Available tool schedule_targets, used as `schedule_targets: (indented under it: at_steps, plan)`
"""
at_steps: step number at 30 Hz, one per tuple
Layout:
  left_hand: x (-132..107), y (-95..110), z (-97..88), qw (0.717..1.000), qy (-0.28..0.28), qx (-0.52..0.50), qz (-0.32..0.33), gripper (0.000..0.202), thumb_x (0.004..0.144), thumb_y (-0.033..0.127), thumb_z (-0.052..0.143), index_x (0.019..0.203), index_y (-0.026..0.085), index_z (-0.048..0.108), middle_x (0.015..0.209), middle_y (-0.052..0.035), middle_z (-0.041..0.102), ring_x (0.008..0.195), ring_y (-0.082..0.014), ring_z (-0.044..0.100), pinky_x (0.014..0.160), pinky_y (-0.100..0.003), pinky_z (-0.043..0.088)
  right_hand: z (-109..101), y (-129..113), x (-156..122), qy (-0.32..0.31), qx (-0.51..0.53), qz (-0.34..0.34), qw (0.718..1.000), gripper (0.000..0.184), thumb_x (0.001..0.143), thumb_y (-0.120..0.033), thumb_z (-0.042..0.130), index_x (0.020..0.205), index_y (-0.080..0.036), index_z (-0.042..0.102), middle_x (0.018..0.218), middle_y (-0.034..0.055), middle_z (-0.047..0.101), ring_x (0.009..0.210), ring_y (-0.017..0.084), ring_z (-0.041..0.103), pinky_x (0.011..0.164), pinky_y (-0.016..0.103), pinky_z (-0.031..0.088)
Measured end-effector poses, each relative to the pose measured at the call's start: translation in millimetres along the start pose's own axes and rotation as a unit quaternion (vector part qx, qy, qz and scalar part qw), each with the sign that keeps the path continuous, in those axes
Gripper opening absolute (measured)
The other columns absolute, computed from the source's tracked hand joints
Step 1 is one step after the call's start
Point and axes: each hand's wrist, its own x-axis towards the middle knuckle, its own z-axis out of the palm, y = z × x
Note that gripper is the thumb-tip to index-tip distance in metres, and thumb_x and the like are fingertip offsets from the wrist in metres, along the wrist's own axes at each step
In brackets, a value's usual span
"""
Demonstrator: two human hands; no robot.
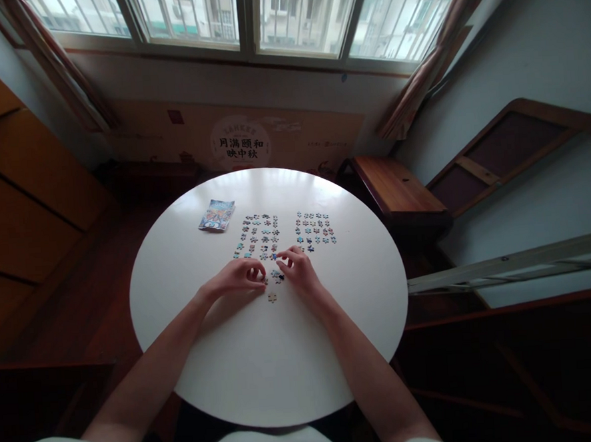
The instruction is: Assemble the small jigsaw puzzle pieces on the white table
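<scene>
At the centre of the frame, both hands rest on a round white table (208,360). The left hand (239,276) has its fingers curled in, thumb against the fingertips. The right hand (298,267) is bent the same way, its fingertips drawn together. Whether either pinches a piece is too small to tell. Between the two hands lies a little cluster of puzzle pieces (277,275), and a single pale piece (273,297) sits just below it. Above the hands, more pieces are laid out in a left group (259,235) and a right group (314,228). A small printed packet (216,214) lies upper left of these. Beyond the table, under the window, a cardboard box (241,143) reads "月满愿和 映中秋".
</scene>
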Motion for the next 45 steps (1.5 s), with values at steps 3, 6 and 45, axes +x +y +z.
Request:
schedule_targets:
  at_steps: [3,6,45]
  plan:
    - [1,0,-0.4,1.0,0.0,0.004,0.002,0.017,0.074,0.032,0.07,0.085,0.019,0.069,0.071,0.0019,0.059,0.06,-0.0085,0.054,0.059,-0.019,0.041,0,-2,0,-0.002,0.007,-0.004,1.0,0.014,0.083,-0.02,0.061,0.093,-0.019,0.071,0.086,0.0028,0.058,0.063,0.01,0.054,0.067,0.025,0.047]
    - [1,0,-1.2,1.0,-0.005,0.013,0.004,0.016,0.074,0.029,0.067,0.086,0.019,0.07,0.075,0.0008,0.059,0.063,-0.009,0.054,0.061,-0.019,0.042,2,-2,0,-0.012,0.008,-0.01,1.0,0.013,0.083,-0.02,0.061,0.091,-0.018,0.071,0.084,0.0028,0.058,0.062,0.01,0.053,0.066,0.025,0.046]
    - [11,-11,18.0,0.977,0.175,-0.114,0.032,0.032,0.079,0.03,0.067,0.104,0.016,0.053,0.079,-0.0013,0.066,0.06,-0.0083,0.06,0.05,-0.016,0.041,-1,-17,-3,-0.083,0.112,-0.086,0.986,0.02,0.081,-0.035,0.066,0.094,-0.021,0.07,0.082,0.0046,0.064,0.067,0.013,0.059,0.058,0.025,0.05]
